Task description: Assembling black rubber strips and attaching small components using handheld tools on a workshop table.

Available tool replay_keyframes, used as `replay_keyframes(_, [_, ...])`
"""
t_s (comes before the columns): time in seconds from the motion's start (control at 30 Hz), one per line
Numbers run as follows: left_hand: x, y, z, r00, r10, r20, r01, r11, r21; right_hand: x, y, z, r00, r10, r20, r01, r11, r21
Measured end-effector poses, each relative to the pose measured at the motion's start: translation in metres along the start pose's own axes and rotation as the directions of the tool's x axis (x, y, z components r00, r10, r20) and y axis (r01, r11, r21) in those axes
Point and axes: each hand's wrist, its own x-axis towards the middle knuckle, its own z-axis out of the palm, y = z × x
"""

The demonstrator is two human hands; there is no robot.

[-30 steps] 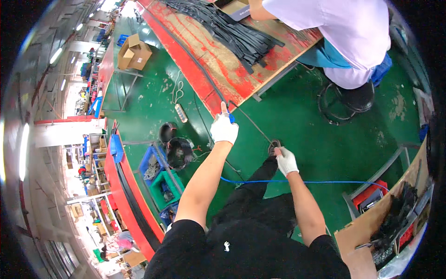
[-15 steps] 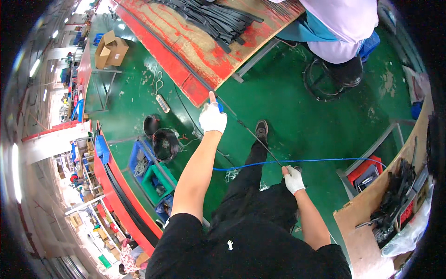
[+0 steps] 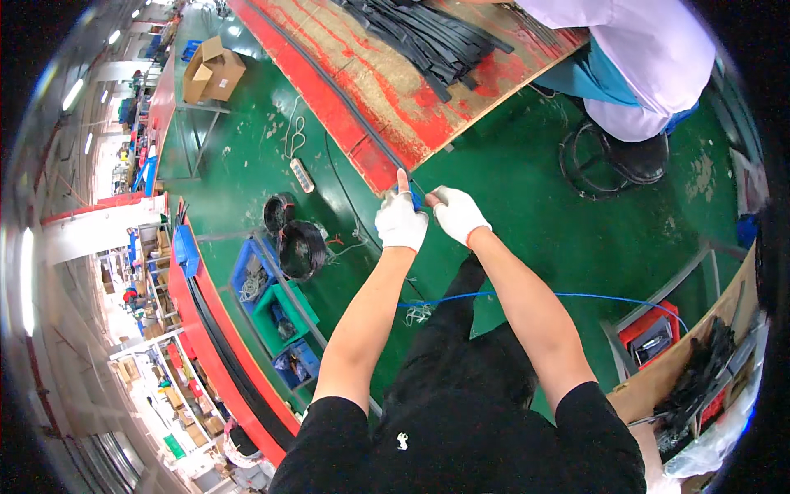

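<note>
My left hand (image 3: 401, 221) and my right hand (image 3: 457, 212), both in white gloves, meet at the near corner of the red worktable (image 3: 374, 123). Between them they pinch a small blue piece (image 3: 415, 200); what it is cannot be made out. The left index finger points up along a long black strip (image 3: 325, 78) that lies on the table's edge. A thin blue cable (image 3: 576, 296) runs across the green floor below my arms, from near my legs off to the right.
A person in a white top (image 3: 642, 58) sits on a black stool (image 3: 613, 156) at the table, by a pile of black strips (image 3: 428, 33). On the floor: black cable coils (image 3: 300, 247), blue and green bins (image 3: 276, 309), a power strip (image 3: 302, 174), a cardboard box (image 3: 212, 70), a red box (image 3: 654, 333).
My right hand has let go of the blue cable lower down and risen to join the left hand at the table corner. The view has shifted nearer the table.
</note>
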Motion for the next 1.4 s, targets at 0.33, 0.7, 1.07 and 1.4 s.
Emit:
replay_keyframes(0.33, [-0.016, 0.009, 0.016, 0.999, 0.024, 0.03, -0.026, 0.998, 0.056, -0.039, 0.022, 0.025, 0.99, -0.015, -0.139, -0.008, 0.986, -0.166])
replay_keyframes(0.7, [-0.002, 0.015, -0.001, 0.992, 0.043, 0.122, -0.063, 0.985, 0.162, -0.064, 0.043, 0.014, 0.982, 0.047, -0.181, -0.062, 0.995, -0.078])
replay_keyframes(1.07, [0.006, 0.01, 0.001, 0.983, 0.0, 0.182, 0.002, 1.0, -0.01, -0.068, 0.071, 0.007, 0.992, 0.114, -0.049, -0.109, 0.99, 0.084])
replay_keyframes(1.4, [0.012, -0.008, 0.005, 0.974, 0.134, 0.181, -0.128, 0.991, -0.045, -0.064, 0.071, 0.004, 0.966, 0.258, -0.007, -0.246, 0.931, 0.271])
